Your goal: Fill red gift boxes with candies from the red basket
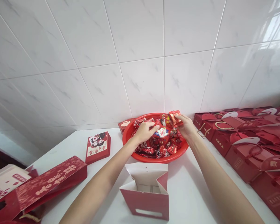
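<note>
A round red plastic basket (159,160) stands against the wall, heaped with red-wrapped candies (149,150). Over its left half, my left hand (146,132) is closed on a red candy packet (162,132) with a blue and white print. At the basket's right rim, my right hand (185,126) pinches small red candy packets (175,117), raised just above the heap. In front of the basket, between my forearms, an upright red gift box (147,203) has its top flaps spread, showing a white inside.
Rows of red gift boxes with rope handles (242,155) line the right side. To the left lie a small printed red box (98,147), a long red box (52,180) and a white-topped box (8,183). Another red box (125,124) sits behind the basket. White tiles (142,87) rise behind.
</note>
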Demonstrator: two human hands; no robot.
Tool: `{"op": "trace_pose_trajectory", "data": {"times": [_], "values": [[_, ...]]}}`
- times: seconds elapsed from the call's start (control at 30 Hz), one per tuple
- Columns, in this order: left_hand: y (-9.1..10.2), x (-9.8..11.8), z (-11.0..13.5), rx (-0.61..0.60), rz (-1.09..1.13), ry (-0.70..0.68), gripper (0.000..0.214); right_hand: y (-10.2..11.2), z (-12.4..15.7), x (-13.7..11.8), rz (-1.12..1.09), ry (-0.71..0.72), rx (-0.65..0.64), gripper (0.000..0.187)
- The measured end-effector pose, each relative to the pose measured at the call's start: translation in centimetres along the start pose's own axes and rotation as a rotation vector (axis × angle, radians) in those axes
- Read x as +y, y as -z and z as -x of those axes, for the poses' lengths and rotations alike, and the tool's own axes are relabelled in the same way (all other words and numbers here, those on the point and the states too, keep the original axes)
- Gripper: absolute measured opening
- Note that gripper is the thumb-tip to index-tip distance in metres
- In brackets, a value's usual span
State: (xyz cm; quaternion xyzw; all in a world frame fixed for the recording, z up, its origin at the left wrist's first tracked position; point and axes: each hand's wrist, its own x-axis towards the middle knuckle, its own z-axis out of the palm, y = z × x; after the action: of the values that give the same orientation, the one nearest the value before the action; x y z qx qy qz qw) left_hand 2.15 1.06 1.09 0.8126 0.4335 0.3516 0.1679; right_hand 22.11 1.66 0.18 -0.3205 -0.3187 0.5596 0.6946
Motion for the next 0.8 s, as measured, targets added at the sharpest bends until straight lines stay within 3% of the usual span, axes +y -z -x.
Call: {"op": "trace_pose_trajectory", "data": {"times": [0.17,0.33,0.47,0.53,0.6,0.67,0.73,0.8], "values": [[0.3,0.1,-0.1,0.107,0.043,0.047,0.044,-0.1,0.3,-0.1,0.049,-0.052,-0.037,0.024],[0.2,-0.6,-0.3,0.018,-0.078,0.18,0.045,0.1,0.2,0.2,0.096,-0.057,-0.085,0.027],[0.2,-1.6,-0.4,0.038,-0.221,0.236,0.02,0.4,0.0,0.5,0.134,-0.053,-0.126,0.028],[0.3,-1.9,-0.4,0.112,-0.191,0.18,0.006,0.4,-0.1,0.6,0.133,-0.04,-0.125,0.028],[0.4,-1.8,-0.3,0.197,-0.117,0.08,0.02,0.4,-0.1,0.6,0.117,-0.027,-0.096,0.028],[0.4,-1.3,-0.2,0.238,-0.057,-0.064,0.019,0.3,-0.1,0.6,0.096,-0.021,-0.065,0.028],[0.3,-0.7,0.1,0.178,-0.043,-0.251,0.015,0.2,-0.1,0.5,0.089,-0.017,-0.051,0.026],[-0.2,-0.1,0.4,-0.007,-0.093,-0.423,0.017,0.1,0.0,0.4,0.091,-0.006,-0.048,0.025]]}}
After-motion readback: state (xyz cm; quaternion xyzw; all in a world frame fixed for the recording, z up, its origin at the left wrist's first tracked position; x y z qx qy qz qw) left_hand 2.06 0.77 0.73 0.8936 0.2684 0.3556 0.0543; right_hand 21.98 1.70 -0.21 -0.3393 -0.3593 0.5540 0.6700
